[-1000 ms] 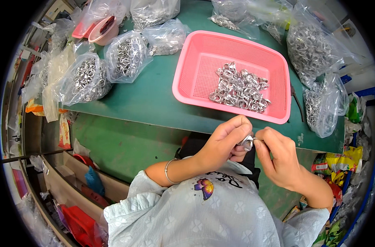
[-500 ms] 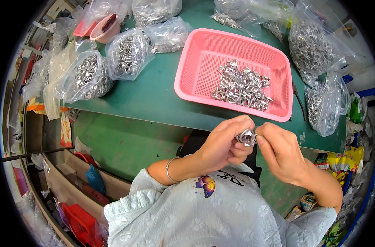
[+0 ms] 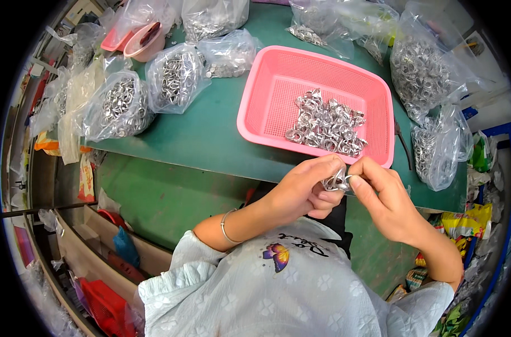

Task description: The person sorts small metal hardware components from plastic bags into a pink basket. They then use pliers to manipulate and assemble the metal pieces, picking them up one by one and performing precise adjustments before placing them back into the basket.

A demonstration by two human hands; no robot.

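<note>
A silvery ring-shaped metal piece [image 3: 336, 181] is pinched in the fingers of my left hand [image 3: 306, 188], just in front of the table edge. My right hand [image 3: 385, 197] grips the piece's right side between thumb and forefinger; the fingers hide part of it. Right beyond both hands stands a pink perforated plastic basket [image 3: 266, 126]. A heap of similar shiny metal pieces [image 3: 328, 123] lies in its near right part.
Clear bags of metal parts stand on the green table [image 3: 193, 140]: a bag of rings [image 3: 120, 106] at left, a large bag [image 3: 421, 70] and a smaller bag [image 3: 432, 149] at right. Dark-handled pliers [image 3: 404, 143] lie beside the basket. A small pink bowl [image 3: 140, 49] sits at far left.
The metal piece has turned in my fingers, which still hold it. The basket and table appear slightly shifted in the view.
</note>
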